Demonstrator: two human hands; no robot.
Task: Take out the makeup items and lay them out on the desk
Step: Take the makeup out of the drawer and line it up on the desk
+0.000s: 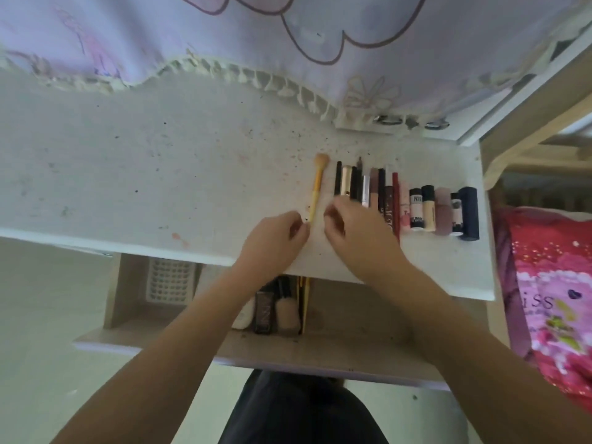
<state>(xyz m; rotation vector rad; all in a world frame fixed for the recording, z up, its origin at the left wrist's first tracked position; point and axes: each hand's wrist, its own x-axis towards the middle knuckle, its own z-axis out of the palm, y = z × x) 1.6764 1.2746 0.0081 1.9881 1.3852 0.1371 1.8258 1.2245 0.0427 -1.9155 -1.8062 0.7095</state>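
- Fingers of left hand (282, 233) curl by brush handle end; cannot tell if pinching. Right hand (355, 230) loosely curled, holding nothing visible.
- Counter (160, 174) carries the tube row.
- Brush (317, 187): light, stiff; take mid-handle, bristles soft.

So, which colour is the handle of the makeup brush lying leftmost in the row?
Yellow, with a peach bristle head; the brush shows best in the head view.

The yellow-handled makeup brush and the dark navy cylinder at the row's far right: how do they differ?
The yellow-handled makeup brush is thin and long, with a peach bristle tuft; the dark navy cylinder is short, thick and plain. The brush lies apart at the left end, the cylinder beside small bottles. Both lie flat on the white desk, pointing the same way.
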